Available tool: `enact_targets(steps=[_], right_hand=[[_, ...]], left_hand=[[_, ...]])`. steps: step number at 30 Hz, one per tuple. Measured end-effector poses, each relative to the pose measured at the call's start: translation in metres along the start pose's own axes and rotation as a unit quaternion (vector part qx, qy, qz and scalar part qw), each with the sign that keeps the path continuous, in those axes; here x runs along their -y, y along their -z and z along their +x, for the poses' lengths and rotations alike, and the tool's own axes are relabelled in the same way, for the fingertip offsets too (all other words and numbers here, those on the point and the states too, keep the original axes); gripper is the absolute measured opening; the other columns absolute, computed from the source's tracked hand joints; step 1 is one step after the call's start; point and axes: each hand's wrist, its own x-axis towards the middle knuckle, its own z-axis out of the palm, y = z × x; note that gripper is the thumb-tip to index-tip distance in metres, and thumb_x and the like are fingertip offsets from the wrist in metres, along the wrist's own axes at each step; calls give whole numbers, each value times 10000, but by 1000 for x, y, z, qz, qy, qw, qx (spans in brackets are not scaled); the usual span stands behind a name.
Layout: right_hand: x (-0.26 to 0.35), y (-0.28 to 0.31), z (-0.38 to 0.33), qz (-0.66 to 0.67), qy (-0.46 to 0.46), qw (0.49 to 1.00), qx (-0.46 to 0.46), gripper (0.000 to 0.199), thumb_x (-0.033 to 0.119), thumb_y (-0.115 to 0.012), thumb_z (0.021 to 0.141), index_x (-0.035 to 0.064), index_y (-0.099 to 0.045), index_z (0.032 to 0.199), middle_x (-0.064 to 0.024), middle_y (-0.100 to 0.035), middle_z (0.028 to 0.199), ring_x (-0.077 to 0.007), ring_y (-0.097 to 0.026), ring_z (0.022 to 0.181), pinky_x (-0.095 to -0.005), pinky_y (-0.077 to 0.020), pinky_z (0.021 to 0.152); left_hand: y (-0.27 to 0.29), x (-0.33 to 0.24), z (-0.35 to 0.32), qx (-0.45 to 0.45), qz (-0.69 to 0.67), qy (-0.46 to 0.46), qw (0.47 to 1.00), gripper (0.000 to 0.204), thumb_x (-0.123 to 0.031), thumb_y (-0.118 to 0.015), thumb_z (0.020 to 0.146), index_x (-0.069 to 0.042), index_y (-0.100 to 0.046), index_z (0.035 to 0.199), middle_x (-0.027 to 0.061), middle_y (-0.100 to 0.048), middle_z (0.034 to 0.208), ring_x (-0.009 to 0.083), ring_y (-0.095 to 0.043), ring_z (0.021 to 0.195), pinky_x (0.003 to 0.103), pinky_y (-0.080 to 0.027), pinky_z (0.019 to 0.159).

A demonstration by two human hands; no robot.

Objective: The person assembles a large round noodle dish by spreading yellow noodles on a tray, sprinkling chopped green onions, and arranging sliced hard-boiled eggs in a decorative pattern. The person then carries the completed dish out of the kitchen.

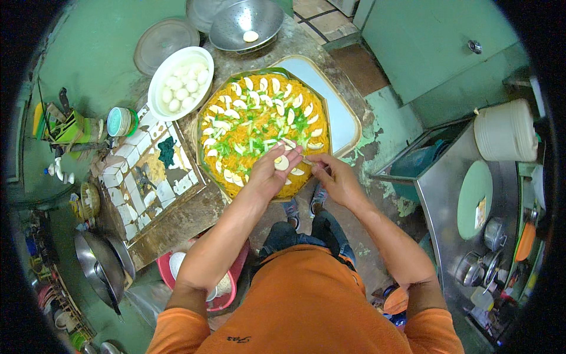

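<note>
A large tray of orange-yellow noodles (236, 159) is topped with chopped greens (259, 127) and white boiled-egg wedges (276, 85), mostly around its far rim. Over its near edge, my left hand (268, 177) is palm up, cradling a cut boiled egg (281, 163) with its yolk showing. Another white egg piece (288, 143) is at the fingertips. My right hand (333, 180) is close beside it, thumb and fingers pinched together towards the left fingers. Something small and thin appears at its tip, too small to name.
A white bowl of peeled eggs (158, 97) is at the far left of the tray. Behind stands a metal colander (236, 26) with one egg (250, 36). A light blue board (339, 115) lies under the tray's right side. A steel counter (442, 194) with pots is on the right.
</note>
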Motion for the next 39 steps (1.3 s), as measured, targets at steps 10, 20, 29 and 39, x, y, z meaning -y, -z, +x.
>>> enact_targets(steps=[10,20,29,39], right_hand=[[2,49,53,190,-201,947,161,283,182,-489,1001,29,-610,1207,-84,-706,926,-118,-605,498,-279,-493,452],[-34,28,35,59,-43,985,154,274,143,-499,988,36,-573,1230,-58,-667,873,-100,-558,512,-256,-458,460],[-20,47,24,239,-132,954,126,296,191,-530,1000,53,-563,1260,-49,-649,923,-73,-551,589,-208,-423,466],[31,-15,-52,43,-12,998,41,278,103,-614,920,60,-637,1194,-135,-631,963,-242,-613,845,-344,-486,739]], left_hand=[[-23,14,19,-47,-12,-43,998,297,-52,-481,982,31,-487,1268,214,-575,1247,348,-574,1188,462,-511,1026],[-23,14,-41,10,20,-37,999,340,-25,-488,926,39,-449,1258,235,-536,1307,347,-572,1198,503,-485,1024],[-3,2,-92,-61,42,-121,990,448,-26,-532,886,47,-400,1307,243,-550,1275,384,-596,1142,472,-494,1023],[21,-2,-66,18,130,-78,988,385,-31,-496,956,37,-437,1330,198,-580,1270,314,-638,1105,377,-547,970]])
